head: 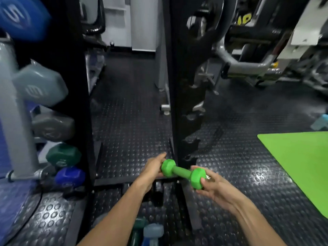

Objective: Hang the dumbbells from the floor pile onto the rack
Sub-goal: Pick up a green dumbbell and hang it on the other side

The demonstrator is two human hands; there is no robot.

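A small bright green dumbbell [182, 174] is held level between both hands, just in front of the foot of a black notched rack upright [188, 96]. My left hand [153, 169] grips its left head. My right hand [210, 185] cups its right head from below. The rack's hooks above the dumbbell look bare. Between my forearms, at the bottom edge, lie a dark green dumbbell [139, 226] and a grey-blue dumbbell [153, 231] on the floor, partly hidden by my left arm.
A second stand [10, 96] at the left carries blue, grey, green and dark blue dumbbells [63, 154]. A green mat [301, 162] covers the floor at the right. Gym machines [248, 55] stand behind. The floor is black studded rubber [131, 125].
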